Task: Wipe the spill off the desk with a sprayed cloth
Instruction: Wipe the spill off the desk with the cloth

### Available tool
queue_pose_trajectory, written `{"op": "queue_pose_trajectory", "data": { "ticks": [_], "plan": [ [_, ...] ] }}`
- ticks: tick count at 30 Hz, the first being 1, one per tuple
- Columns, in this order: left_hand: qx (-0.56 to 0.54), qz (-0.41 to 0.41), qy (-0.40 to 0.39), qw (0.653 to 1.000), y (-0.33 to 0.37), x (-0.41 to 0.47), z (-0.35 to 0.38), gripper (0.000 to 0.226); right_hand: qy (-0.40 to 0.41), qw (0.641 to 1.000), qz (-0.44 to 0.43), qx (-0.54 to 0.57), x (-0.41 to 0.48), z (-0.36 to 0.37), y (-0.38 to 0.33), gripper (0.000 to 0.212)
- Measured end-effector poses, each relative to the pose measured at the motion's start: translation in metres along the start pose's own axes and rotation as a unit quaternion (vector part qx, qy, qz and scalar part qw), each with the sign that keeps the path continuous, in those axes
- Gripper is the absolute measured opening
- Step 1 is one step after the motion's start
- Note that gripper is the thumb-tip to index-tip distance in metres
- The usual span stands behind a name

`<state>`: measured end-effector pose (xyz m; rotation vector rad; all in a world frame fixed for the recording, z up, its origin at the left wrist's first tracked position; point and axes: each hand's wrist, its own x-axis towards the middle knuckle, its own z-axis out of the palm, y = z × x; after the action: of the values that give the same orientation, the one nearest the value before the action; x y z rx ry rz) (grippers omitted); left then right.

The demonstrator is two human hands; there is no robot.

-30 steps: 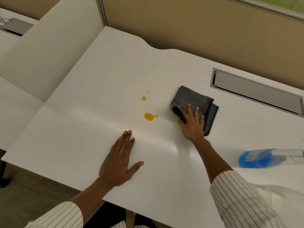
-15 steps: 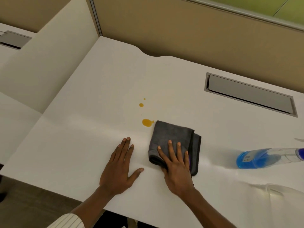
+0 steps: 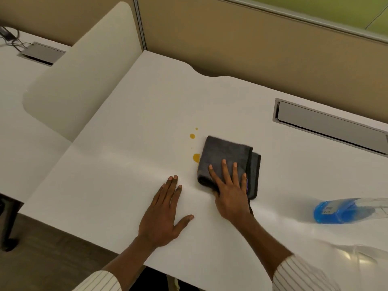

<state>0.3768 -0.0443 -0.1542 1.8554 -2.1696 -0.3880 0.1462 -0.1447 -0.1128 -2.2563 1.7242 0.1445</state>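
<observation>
An orange spill lies mid-desk: a larger drop (image 3: pixel 196 157) and a smaller drop (image 3: pixel 192 136) beyond it, with tiny specks nearby. A folded dark grey cloth (image 3: pixel 226 152) lies flat just right of the spill, its left edge touching and partly covering the larger drop. My right hand (image 3: pixel 231 192) presses on the cloth's near half with fingers spread, the thumb at its near-left edge. My left hand (image 3: pixel 163 213) rests flat and empty on the white desk (image 3: pixel 136 133), left of the cloth.
A spray bottle of blue liquid (image 3: pixel 336 211) lies on its side at the right. A grey cable hatch (image 3: pixel 327 124) is set in the desk at the back right. A beige divider panel (image 3: pixel 84 76) stands on the left, with tan partitions behind.
My right hand slid the cloth from the far right side toward me and left; its edge now touches the larger drop. My left hand stayed put.
</observation>
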Motion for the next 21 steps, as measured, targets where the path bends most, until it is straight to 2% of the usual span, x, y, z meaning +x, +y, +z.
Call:
{"op": "queue_pose_trajectory", "data": {
  "ticks": [5, 12, 15, 21],
  "plan": [
    [0.006, -0.009, -0.019, 1.000, 0.002, 0.000, -0.002, 0.097, 0.018, 0.999, -0.029, -0.009, -0.060, 0.025, 0.009, 0.084],
    [0.054, -0.013, -0.061, 0.997, 0.010, 0.002, -0.012, 0.096, 0.000, 1.000, 0.027, 0.015, 0.059, -0.016, 0.009, 0.067],
    [0.054, -0.022, -0.082, 0.995, 0.013, 0.004, -0.020, 0.098, -0.016, 0.999, 0.028, 0.020, 0.085, -0.027, 0.002, 0.063],
    [0.042, -0.055, -0.066, 0.995, 0.014, 0.004, -0.028, 0.101, -0.008, 0.999, -0.038, 0.007, 0.003, -0.001, -0.008, 0.072]
  ]
}}
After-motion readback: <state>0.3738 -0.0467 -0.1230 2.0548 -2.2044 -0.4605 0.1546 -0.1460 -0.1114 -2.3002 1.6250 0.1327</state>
